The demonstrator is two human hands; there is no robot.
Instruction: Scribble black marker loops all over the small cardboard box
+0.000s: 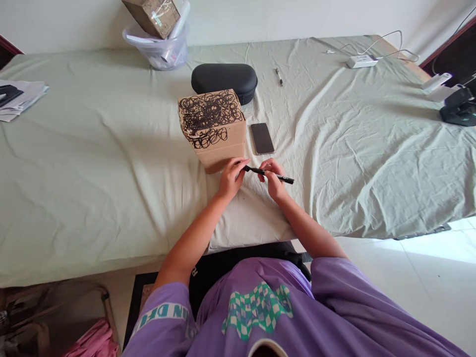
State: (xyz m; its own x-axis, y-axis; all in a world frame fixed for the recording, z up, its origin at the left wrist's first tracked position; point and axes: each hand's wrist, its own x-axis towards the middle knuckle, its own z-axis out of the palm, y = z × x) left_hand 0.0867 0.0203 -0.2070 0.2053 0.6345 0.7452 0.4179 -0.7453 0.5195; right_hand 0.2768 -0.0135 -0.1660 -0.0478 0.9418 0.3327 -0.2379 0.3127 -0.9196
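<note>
Black marker (277, 176) lies across the right hand (274, 179), whose fingers pinch its barrel, above the worktop (111, 198) near its front edge. The left hand (231, 179) pinches the marker's dark left end, just beside the carton (225, 145), scribbled with black loops. A phone (262, 138) lies right of the carton.

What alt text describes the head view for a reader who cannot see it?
A bare left hand and right hand hold a slim black marker beside a brown cardboard box scribbled with black loops. A flat black phone and rounded black case lie on pale green cloth.
</note>
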